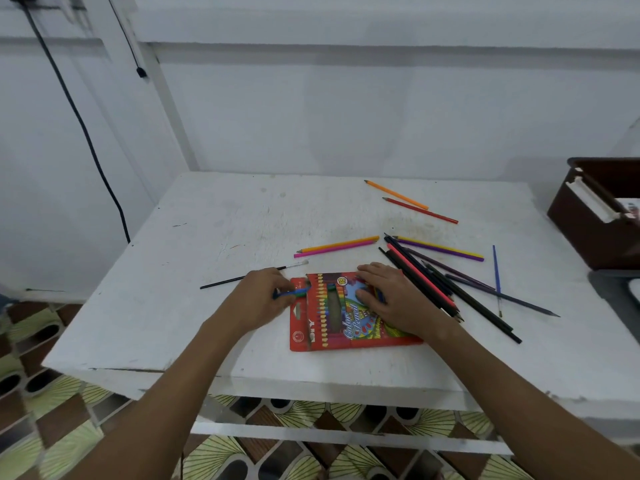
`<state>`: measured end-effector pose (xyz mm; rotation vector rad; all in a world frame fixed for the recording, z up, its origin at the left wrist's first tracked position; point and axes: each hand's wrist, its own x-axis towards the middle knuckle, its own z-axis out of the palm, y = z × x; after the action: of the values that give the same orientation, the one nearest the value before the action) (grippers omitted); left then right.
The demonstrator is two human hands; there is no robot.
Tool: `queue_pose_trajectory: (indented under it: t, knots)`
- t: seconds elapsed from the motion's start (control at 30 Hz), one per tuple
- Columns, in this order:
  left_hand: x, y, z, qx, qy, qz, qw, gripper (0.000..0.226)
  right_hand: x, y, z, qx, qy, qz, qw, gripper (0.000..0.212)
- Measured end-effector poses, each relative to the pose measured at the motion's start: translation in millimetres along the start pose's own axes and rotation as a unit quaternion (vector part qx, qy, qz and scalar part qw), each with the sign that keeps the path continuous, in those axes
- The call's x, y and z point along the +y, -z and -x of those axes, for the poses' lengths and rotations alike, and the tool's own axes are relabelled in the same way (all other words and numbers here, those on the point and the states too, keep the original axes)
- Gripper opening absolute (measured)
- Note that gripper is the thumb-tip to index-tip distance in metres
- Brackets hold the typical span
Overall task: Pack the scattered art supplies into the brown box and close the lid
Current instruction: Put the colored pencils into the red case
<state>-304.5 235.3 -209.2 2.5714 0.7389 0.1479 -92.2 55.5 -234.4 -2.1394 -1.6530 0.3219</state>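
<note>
On the white table (214,237) the left hand (258,296) pinches a blue-green pencil (291,292) at the red pencil pack (341,313), the right hand (391,299) lies flat on it with fingers released, loose pencils (446,289) beside, brown box (595,216) far right

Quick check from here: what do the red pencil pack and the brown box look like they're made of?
Red pencil pack: apparently thin printed card with a slight sheen; it lies flat, with a creased flap at its left end. Brown box: likely moulded plastic, smooth, dark, with rounded rim and a white clip.
</note>
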Motion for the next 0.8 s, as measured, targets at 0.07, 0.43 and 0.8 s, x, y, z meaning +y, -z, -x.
queue_pose_trajectory:
  t: [0.07,0.43,0.8]
  knots:
    - [12.4,-2.3,-6.6,0.000,-0.014,0.020,1.000,0.027,0.6,0.1,-0.3,-0.001,-0.001,-0.004,1.000,0.052]
    - [-10.7,1.7,1.7,-0.001,0.036,-0.023,0.999,0.028,0.5,2.7,1.2,0.011,-0.002,-0.020,1.000,0.049]
    - [17.7,-9.6,-13.1,0.028,0.005,0.024,0.999,0.025,-0.9,5.3,1.0,0.004,0.004,-0.029,1.000,0.047]
